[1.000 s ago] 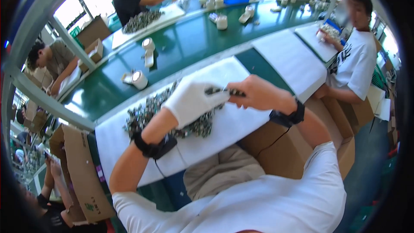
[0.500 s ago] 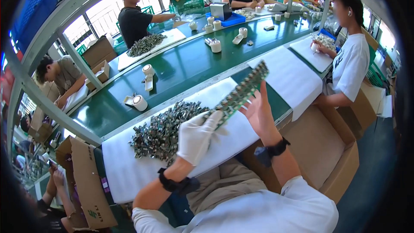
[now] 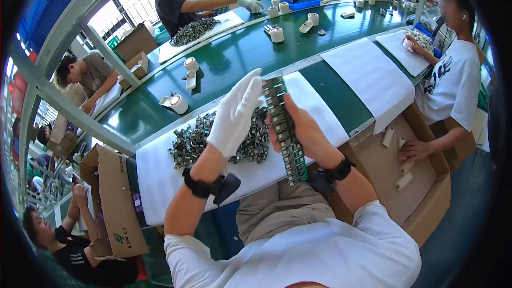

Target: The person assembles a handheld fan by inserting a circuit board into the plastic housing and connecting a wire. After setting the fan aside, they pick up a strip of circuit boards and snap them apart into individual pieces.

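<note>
A long, narrow strip of small green components (image 3: pixel 284 130), packed in a tight row, stands on edge above the white foam sheet (image 3: pixel 160 173) at the table's near edge. The bare right hand (image 3: pixel 304 133) cups it from behind, fingers wrapped around its back; their tips are hidden. The gloved left hand (image 3: pixel 234 114) lies flat and unclenched against its left face. Behind it sits a loose heap of similar parts (image 3: pixel 213 138), individually indistinct.

The left hand (image 3: pixel 236 114) hides part of the component pile (image 3: pixel 213 137).
</note>
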The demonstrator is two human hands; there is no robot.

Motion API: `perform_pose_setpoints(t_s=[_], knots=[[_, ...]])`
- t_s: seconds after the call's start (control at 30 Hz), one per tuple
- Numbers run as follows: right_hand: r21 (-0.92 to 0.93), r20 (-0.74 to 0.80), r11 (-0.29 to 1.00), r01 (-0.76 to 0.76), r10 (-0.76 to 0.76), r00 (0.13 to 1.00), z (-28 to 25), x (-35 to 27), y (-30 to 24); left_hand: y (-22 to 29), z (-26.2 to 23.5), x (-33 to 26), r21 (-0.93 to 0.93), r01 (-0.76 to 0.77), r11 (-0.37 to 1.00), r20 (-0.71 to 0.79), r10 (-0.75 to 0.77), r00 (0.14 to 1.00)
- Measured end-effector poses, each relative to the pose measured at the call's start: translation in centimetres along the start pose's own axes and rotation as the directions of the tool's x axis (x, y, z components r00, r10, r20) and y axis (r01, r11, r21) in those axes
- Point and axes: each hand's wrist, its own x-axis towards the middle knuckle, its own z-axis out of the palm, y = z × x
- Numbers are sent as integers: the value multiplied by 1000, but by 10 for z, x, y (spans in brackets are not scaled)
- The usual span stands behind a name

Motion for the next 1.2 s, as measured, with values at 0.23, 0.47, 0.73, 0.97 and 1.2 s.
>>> perform_pose_setpoints(t_s=[0.23, 0.47, 0.73, 0.97, 1.2], knots=[[328, 137, 905, -273, 240, 961, -13, -2, 9, -32, 16, 15, -555, 396, 732, 377, -204, 904], [657, 401, 630, -413, 172, 900, -37, 20, 24, -60, 22, 21, -633, 440, 637, 344, -278, 897], [655, 324, 638, -404, 246, 913, -16, 26, 13, -50, 28, 21, -601, 428, 675, 233, -364, 902], [575, 186, 715, -397, 359, 915, -17, 34, 10, -46, 25, 25, -543, 471, 695, 218, -425, 878], [784, 436, 399, -475, 190, 879, -24, 41, 26, -56, 19, 20, -712, 385, 587, 225, -329, 917]])
